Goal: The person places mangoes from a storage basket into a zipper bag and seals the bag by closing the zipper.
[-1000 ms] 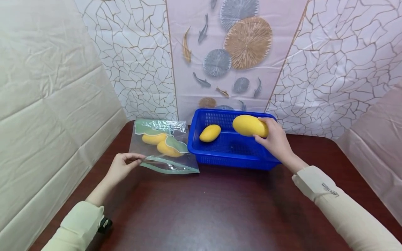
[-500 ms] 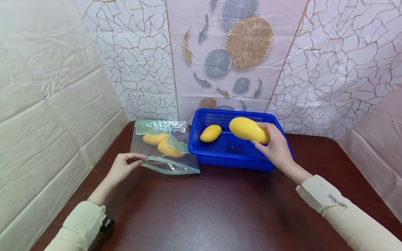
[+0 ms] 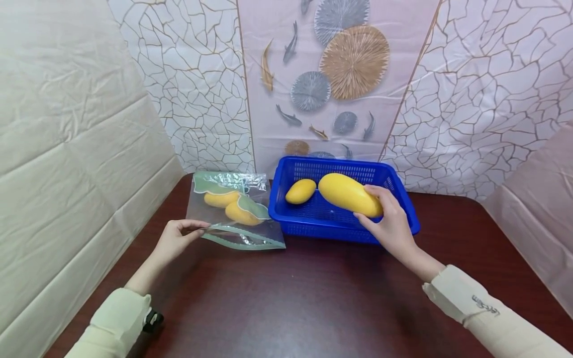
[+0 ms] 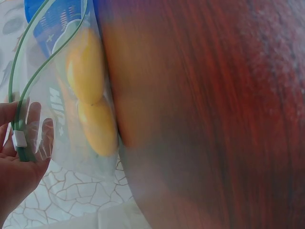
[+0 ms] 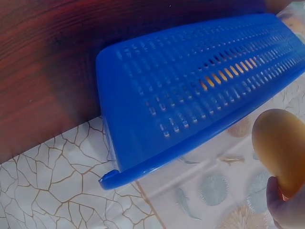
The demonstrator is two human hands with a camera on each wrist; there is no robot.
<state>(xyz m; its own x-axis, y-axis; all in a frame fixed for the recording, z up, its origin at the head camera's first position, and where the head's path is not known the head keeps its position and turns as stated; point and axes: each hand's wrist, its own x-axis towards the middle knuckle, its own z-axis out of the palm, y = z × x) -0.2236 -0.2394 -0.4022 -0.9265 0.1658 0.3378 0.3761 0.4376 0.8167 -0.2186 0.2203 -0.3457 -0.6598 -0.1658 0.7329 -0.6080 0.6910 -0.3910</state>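
Note:
My right hand (image 3: pixel 388 219) grips a large yellow mango (image 3: pixel 349 194), holding it tilted above the blue basket (image 3: pixel 333 226). Part of that mango (image 5: pixel 281 148) shows at the right side of the right wrist view. Another mango (image 3: pixel 301 191) lies inside the basket at its left. My left hand (image 3: pixel 176 239) pinches the left corner of the zip bag's green-edged mouth, which gapes toward me. Through the clear zip bag (image 4: pixel 62 143) I see two mangoes (image 4: pixel 86 67) lying inside. A white slider (image 4: pixel 19 139) sits on the seal by my left fingers.
The dark red-brown table (image 3: pixel 286 303) spans the foreground. A patterned cloth (image 3: pixel 313 124) hangs behind the basket, with pale cloth walls (image 3: pixel 80 149) at both sides. The bag lies right beside the basket's left end.
The mango in my right hand has moved slightly left and lower over the basket, its near end tilting down. My left hand and the bag stay nearly in place.

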